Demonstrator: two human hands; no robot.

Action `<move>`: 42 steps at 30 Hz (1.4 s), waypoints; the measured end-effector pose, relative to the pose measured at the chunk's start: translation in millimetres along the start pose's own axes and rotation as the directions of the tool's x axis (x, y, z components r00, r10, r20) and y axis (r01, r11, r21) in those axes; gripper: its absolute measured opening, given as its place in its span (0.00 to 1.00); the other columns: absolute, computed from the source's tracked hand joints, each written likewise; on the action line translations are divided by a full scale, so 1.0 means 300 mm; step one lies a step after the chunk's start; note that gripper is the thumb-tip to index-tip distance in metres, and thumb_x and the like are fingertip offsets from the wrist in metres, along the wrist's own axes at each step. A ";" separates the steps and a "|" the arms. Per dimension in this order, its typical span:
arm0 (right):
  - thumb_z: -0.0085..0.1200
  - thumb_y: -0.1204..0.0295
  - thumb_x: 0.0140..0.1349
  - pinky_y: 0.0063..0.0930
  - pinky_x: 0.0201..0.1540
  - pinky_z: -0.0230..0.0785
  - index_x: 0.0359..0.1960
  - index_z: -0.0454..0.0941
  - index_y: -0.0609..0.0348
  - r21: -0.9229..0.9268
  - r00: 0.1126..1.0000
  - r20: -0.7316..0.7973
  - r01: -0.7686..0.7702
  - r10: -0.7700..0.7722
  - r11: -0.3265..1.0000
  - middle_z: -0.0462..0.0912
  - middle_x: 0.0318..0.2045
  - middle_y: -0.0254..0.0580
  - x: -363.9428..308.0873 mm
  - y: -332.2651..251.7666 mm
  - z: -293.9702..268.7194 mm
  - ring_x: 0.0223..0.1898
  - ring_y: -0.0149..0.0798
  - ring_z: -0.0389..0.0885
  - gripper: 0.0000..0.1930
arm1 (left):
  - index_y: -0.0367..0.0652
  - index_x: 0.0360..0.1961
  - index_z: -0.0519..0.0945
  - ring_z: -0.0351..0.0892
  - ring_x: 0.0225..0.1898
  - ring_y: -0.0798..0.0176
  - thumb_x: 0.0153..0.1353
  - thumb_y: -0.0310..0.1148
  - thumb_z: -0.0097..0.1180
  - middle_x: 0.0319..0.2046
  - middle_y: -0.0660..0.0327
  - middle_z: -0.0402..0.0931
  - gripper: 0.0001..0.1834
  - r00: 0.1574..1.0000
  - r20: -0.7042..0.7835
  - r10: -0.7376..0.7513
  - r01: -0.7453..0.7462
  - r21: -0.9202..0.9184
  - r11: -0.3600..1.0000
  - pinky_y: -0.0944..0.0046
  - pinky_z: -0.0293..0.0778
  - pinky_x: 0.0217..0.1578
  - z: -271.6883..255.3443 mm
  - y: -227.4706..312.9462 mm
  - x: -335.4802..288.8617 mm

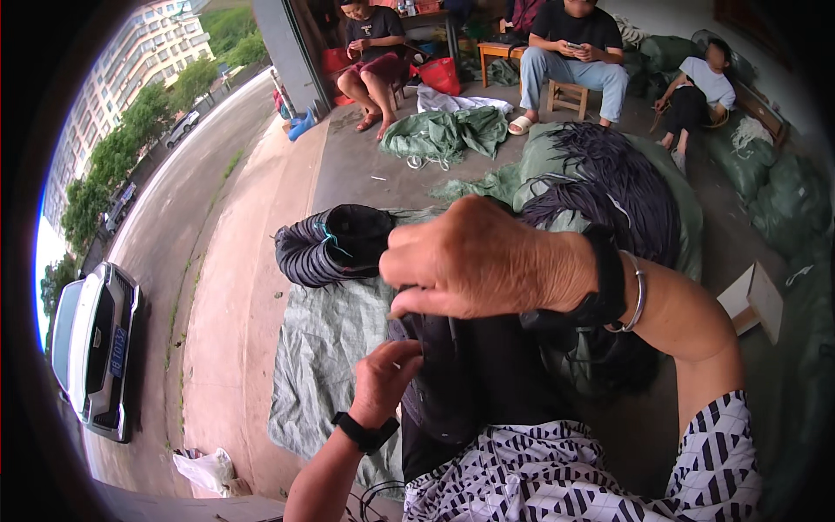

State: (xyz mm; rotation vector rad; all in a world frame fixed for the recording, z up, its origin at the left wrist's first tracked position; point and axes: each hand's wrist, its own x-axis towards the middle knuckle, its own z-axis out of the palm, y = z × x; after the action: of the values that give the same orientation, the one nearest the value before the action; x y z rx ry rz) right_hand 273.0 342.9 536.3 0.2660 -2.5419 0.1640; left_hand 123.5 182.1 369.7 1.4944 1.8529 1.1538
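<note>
White car [90, 335] parked outside, far left. White plastic bag [207, 470] on the ground nearer in. Grey-green tarp [326, 335] spread beside the person; black ribbed stack [300, 252] lies at its far end, teal tie on it. Left hand [380, 383]: fingers bent, thumb and index close together at the dark piece's near-left edge; can't tell if they grip it. Dark piece [444, 383] is over the lap, between the hands. Right hand [478, 261]: above its far end, fingers curled, thumb below, small gap; can't tell what's held. Right of that: dark cords [639, 196] heaped on green sacking [544, 148], then white box [752, 300].
</note>
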 end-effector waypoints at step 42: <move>0.52 0.71 0.57 0.31 0.38 0.75 0.46 0.69 0.66 0.863 0.034 0.296 -0.437 0.955 -0.253 0.81 0.38 0.52 -1.118 0.339 0.304 0.38 0.43 0.82 0.17 | 0.42 0.47 0.74 0.51 0.09 0.77 0.62 0.35 0.39 0.12 0.74 0.55 0.16 0.277 -0.767 -0.579 0.524 -0.384 0.760 0.73 0.49 0.09 -0.865 -0.804 -0.463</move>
State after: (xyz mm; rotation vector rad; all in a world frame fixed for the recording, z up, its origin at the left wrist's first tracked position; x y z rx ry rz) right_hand 475.6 477.8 267.9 -1.1365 -1.2387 1.7994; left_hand -173.7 -39.6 283.7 -0.0367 2.6020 1.6756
